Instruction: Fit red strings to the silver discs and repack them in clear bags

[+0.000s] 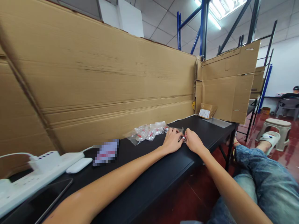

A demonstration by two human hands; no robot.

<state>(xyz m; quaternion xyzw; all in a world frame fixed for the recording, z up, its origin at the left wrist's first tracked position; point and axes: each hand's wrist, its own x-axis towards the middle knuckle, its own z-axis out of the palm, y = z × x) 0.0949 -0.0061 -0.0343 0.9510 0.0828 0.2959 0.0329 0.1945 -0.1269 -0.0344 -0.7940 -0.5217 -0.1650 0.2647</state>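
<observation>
My left hand (173, 141) rests on the black table with its fingers bent and its thumb against a small shiny silver-and-red piece (184, 139). From the other side, my right hand (193, 142) is closed, pinching the same piece at its edge. Fingers cover most of it, so its exact kind is hidden. A bit of clear plastic (181, 129) shows just behind my left fingers. To the left of that hand lie several clear plastic bags (150, 131), overlapping, with silver-and-red items inside.
A cardboard wall (121, 74) lines the black table (149, 180). At left are a white power strip (70, 158), a white case (79, 165), a dark phone (46, 202) and a blurred purple item (106, 152). A small cardboard package (207, 111) stands at the far end; a stool (275, 127) is beyond.
</observation>
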